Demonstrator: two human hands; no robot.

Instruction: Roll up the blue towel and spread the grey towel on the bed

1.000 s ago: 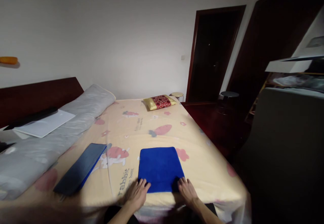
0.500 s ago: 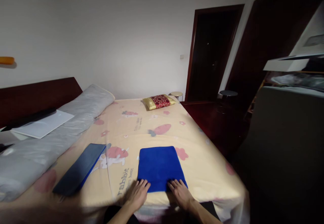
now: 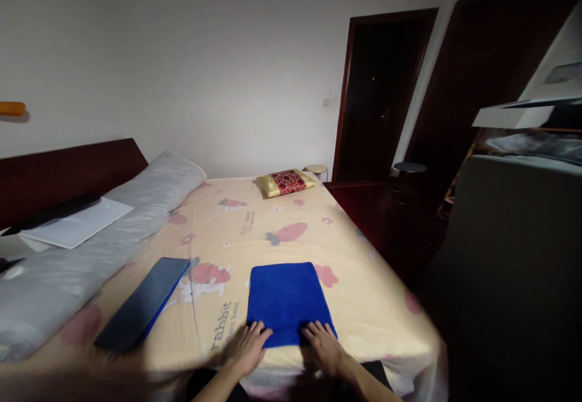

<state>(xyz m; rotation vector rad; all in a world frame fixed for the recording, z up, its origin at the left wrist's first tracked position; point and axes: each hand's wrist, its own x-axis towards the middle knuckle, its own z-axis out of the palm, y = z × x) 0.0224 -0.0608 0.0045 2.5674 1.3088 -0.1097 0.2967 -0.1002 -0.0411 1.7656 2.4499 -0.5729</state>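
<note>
A folded bright blue towel point(image 3: 285, 299) lies flat on the yellow printed bedspread point(image 3: 254, 232), near the bed's front edge. My left hand point(image 3: 247, 347) rests palm down at the towel's near left corner, fingers stretched out onto its edge. My right hand point(image 3: 324, 347) lies flat on the towel's near right corner, fingers spread. Neither hand grips anything. A second folded cloth, dark blue and long point(image 3: 143, 302), lies to the left on the bedspread, apart from both hands.
A grey bolster point(image 3: 104, 238) runs along the dark headboard point(image 3: 68, 171) at left, with a white board point(image 3: 75, 223) on it. A small red and gold cushion point(image 3: 285, 182) sits at the far end. Stools point(image 3: 409, 168), a dark doorway point(image 3: 379, 93) and a grey chair back point(image 3: 513, 256) stand to the right.
My right hand slid a little leftward along the towel's near edge, onto its corner. My left hand stayed at the near left corner. The towel has not moved.
</note>
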